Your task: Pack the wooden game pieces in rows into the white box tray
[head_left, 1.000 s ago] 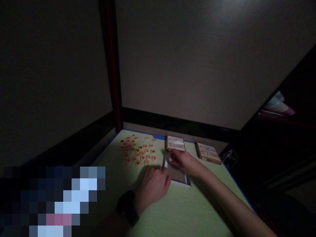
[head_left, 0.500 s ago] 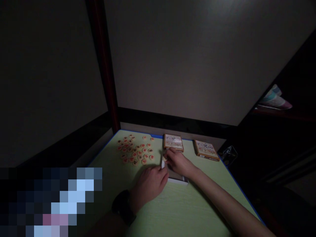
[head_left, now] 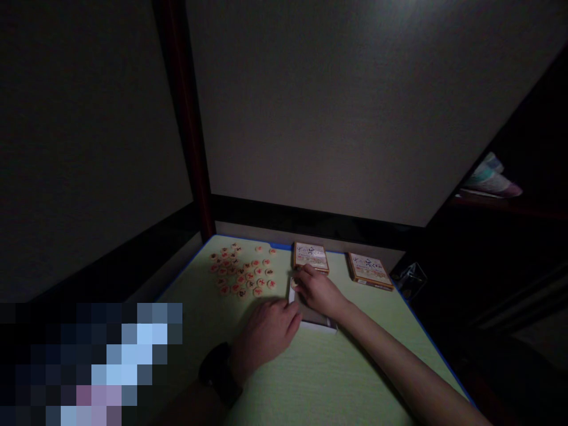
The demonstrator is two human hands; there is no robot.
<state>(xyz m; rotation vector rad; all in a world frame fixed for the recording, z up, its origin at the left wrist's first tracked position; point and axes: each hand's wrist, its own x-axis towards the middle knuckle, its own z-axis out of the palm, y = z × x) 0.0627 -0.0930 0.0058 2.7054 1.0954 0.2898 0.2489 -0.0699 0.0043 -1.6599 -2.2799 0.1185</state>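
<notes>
A shallow open box [head_left: 320, 327] with a white rim lies on the green table. My left hand [head_left: 268, 330], with a black watch on its wrist, is closed on the box's left edge, its fingertips partly hidden. Over the far left corner of the box, my right hand [head_left: 320, 291] pinches a pale round Chinese chess piece [head_left: 294, 284]. Most of the box's inside is covered by my hands. To the left, several Chinese chess pieces [head_left: 241, 279] with red or dark characters lie spread on the table.
Two printed boxes stand at the table's back: one box [head_left: 310, 256] just beyond my right hand, another box [head_left: 370, 270] farther right. The table [head_left: 284, 378] has a blue edge and meets a wall panel [head_left: 310, 118]. A plastic bag [head_left: 492, 177] sits on a dark shelf.
Almost nothing differs. The whole view has shifted very slightly; both hands stay at the open box and the loose pieces lie as before.
</notes>
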